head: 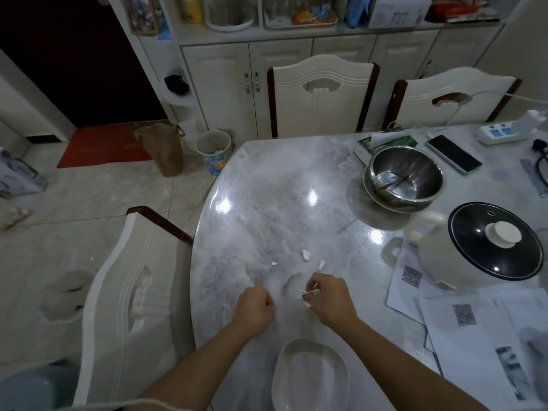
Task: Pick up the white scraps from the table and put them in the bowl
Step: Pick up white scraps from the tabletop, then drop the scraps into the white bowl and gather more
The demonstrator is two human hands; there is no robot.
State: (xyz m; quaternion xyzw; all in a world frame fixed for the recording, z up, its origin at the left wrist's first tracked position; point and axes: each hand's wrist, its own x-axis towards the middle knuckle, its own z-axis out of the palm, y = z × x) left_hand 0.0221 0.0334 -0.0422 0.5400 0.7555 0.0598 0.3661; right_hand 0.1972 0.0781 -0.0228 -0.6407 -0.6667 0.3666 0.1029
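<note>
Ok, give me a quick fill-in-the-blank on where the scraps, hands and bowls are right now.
1. The right hand pinches white scraps between its ____.
2. The left hand is closed into a loose ____.
3. Loose scraps lie on the table, ____ from the person than both hands.
4. The white bowl sits ____ the two forearms.

Missing words: fingertips; fist; farther; between

Marble table (296, 179), left hand (256, 307) fisted, right hand (329, 298) pinching white scraps (308, 295), bowl (310, 378) nearby

3 scraps (306, 255) lie on the table (267, 188) just beyond both hands. The bowl (310, 378) sits nearest the person, between the forearms. The metal bowl (404, 176) stands far right.
</note>
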